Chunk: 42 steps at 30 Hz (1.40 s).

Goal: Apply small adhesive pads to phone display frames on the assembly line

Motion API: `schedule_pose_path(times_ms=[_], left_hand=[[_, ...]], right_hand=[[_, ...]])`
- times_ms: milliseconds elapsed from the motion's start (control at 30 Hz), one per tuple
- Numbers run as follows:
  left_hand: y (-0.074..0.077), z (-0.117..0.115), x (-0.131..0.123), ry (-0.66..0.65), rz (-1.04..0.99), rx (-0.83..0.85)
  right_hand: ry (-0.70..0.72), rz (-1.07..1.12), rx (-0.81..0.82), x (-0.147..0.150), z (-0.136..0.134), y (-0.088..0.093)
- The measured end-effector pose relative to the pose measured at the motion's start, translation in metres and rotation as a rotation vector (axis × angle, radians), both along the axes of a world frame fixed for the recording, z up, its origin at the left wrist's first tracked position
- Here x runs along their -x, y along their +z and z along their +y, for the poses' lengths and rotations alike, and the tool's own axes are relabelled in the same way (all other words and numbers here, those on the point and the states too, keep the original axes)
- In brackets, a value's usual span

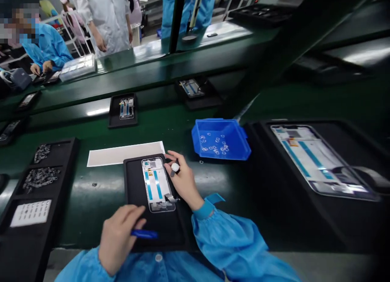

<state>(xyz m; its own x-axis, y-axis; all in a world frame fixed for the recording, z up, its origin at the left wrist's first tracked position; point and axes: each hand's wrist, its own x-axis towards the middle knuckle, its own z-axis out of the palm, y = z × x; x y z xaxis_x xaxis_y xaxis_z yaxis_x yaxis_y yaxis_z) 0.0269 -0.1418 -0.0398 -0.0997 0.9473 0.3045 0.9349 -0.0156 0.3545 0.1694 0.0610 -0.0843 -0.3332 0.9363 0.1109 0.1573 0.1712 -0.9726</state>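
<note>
A phone frame (157, 185) with blue strips, an orange-tagged part and a loose flat cable near its lower end lies in a black tray (137, 192). My left hand (118, 235) is closed around a slim blue tool (144, 234), pointing right over the tray's lower part; its exact kind is unclear. My right hand (183, 178) is at the phone's upper right edge, fingers stretched out and apart. A small white piece with a black part (175, 167) sits at these fingers; whether worn or held, I cannot tell.
Right of the tray stands a blue bin (221, 139) with several small pale rings. A pale strip (122, 154) lies behind the tray. At left is a compartmented black tray (50, 188) of small dark parts. Another phone frame (317, 160) lies at right. Co-workers stand beyond the bench.
</note>
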Motion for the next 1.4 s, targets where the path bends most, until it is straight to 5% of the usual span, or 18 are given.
schedule_pose_path(times_ms=[67,200,367,500,633,833,933,1067,1200,1300,1400], left_hand=[[-0.002,0.02,-0.021,-0.147,0.125,0.024],[-0.014,0.031,-0.044,-0.216,0.306,0.134],[-0.016,0.007,-0.038,-0.237,0.22,0.164],[-0.015,0.02,-0.025,-0.135,0.276,0.183],[-0.016,0.032,-0.017,-0.199,0.339,0.15],[-0.004,0.001,-0.02,-0.261,0.264,0.261],[0.004,-0.01,0.002,-0.137,0.062,0.145],[0.004,-0.016,0.07,0.355,-0.096,0.052],[-0.012,-0.017,0.125,0.604,-0.15,0.159],[-0.022,-0.012,0.134,0.583,-0.21,0.137],[-0.025,-0.009,0.125,0.54,-0.251,0.081]], right_hand=[[0.017,-0.035,-0.034,0.001,0.0,0.0],[-0.003,-0.058,-0.038,0.0,0.0,-0.006],[-0.035,-0.101,-0.065,-0.001,0.001,-0.013],[-0.032,-0.144,-0.118,0.004,0.01,-0.01],[-0.038,-0.189,-0.155,0.011,0.019,-0.006],[-0.06,-0.223,-0.219,0.013,0.02,-0.009],[-0.06,-0.264,-0.275,0.008,0.018,-0.008],[-0.101,-0.289,-0.429,0.007,0.009,0.012],[0.223,-0.191,-0.394,0.029,-0.013,0.044],[0.559,-0.157,-0.214,0.057,-0.032,0.056],[0.707,-0.144,-0.003,0.084,-0.049,0.052]])
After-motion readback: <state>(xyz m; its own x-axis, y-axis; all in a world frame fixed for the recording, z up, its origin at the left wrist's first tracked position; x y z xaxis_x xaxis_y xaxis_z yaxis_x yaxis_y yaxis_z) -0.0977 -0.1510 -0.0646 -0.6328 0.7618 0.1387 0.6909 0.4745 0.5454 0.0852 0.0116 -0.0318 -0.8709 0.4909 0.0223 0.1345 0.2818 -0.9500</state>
